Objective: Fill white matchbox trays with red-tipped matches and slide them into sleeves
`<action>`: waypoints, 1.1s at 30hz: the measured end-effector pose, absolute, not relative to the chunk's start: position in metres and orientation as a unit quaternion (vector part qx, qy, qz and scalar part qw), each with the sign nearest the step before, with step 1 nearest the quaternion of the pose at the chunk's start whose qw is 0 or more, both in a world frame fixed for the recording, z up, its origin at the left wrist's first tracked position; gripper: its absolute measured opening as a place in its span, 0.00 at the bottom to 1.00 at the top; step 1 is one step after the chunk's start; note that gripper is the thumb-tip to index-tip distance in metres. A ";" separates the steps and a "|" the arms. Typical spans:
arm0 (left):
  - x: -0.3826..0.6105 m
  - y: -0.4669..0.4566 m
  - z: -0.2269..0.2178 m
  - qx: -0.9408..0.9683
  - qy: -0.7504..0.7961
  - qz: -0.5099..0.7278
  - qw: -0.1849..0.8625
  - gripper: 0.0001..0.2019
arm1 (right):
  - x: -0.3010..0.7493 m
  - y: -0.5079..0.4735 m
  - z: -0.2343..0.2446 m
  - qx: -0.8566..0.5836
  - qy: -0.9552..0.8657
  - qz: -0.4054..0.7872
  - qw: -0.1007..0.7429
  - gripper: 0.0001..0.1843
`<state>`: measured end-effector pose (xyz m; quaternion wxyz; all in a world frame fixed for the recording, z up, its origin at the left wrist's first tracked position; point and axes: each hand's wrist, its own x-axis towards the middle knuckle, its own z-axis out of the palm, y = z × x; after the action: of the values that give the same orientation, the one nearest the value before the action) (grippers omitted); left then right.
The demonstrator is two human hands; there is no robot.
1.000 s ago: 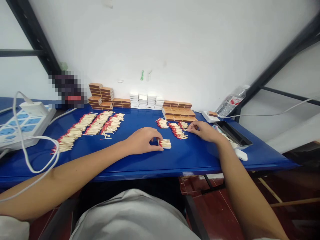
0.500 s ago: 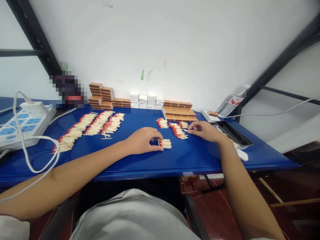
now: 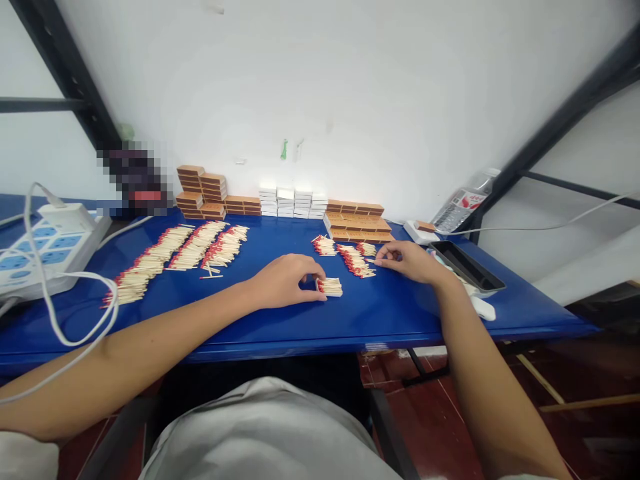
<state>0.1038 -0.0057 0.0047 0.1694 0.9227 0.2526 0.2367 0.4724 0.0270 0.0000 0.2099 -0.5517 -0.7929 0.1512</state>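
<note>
Nearest, your grey shirt [image 3: 270,427] is cut off by the bottom edge and covers part of the chair; your left sleeve [image 3: 27,457] is cropped at the corner. On the blue table [image 3: 300,327], your left hand [image 3: 287,282] has thumb and forefinger clamped on the left end of a small open white tray [image 3: 333,288], which lies near the front edge, filled with red-tipped matches; the remaining left fingers are largely concealed behind the hand. Your right hand [image 3: 411,261] has its fingertips drawn close together at the edge of the small match heaps [image 3: 355,261]; whether they pinch a match cannot be told. Left, the power strip [image 3: 37,257] runs out of view, with a white cable crossing before it. Three bands of matches [image 3: 197,245] lie beyond your left forearm. To the right, a black tray [image 3: 465,263] partly covers items not identifiable. Along the wall stand brown matchboxes [image 3: 357,223] and stacked white trays [image 3: 293,202]. The bottle's [image 3: 465,200] label is illegible; a dark object [image 3: 135,177] at far left is pixelated.
</note>
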 end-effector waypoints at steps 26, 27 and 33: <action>0.105 -0.005 0.003 0.911 0.283 0.239 0.180 0.18 | 0.365 -0.043 0.032 -0.458 -0.852 0.170 0.187 0.15; 0.105 -0.005 0.003 0.912 0.281 0.239 0.180 0.18 | 0.360 -0.043 0.031 -0.457 -0.855 0.159 0.183 0.14; 0.105 -0.005 0.003 0.917 0.266 0.240 0.174 0.16 | 0.353 -0.035 0.023 -0.464 -0.860 0.111 0.181 0.10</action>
<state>0.1050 -0.0049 0.0028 0.1740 0.9174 0.2660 0.2395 0.3529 -0.0347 0.0231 0.1807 -0.4641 -0.8601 0.1106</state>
